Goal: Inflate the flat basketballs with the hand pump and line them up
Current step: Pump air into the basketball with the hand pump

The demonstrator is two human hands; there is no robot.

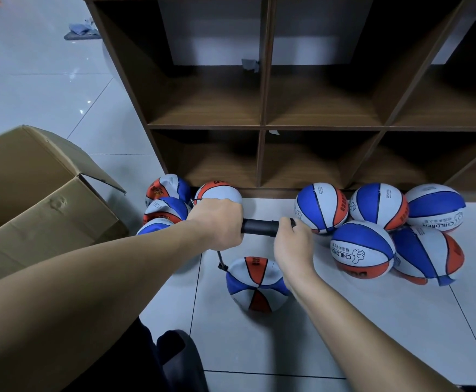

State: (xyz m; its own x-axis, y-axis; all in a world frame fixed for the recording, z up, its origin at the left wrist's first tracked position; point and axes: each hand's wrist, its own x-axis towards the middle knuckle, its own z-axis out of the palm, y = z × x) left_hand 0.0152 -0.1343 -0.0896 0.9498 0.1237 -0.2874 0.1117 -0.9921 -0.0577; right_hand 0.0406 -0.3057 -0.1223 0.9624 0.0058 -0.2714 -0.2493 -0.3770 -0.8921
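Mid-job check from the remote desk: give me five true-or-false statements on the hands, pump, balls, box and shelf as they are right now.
1. Both hands grip the pump. True: the left hand holds the barrel and the right hand the handle end.
2. The pump's hose runs down to the ball on the floor below the hands. True.
3. The shelf cubbies hold inflated balls. False: no balls sit in them; all visible balls are on the floor.
4. The cardboard box stands on the right. False: it is on the left, flaps open.
5. The round balls are grouped on the right. True.
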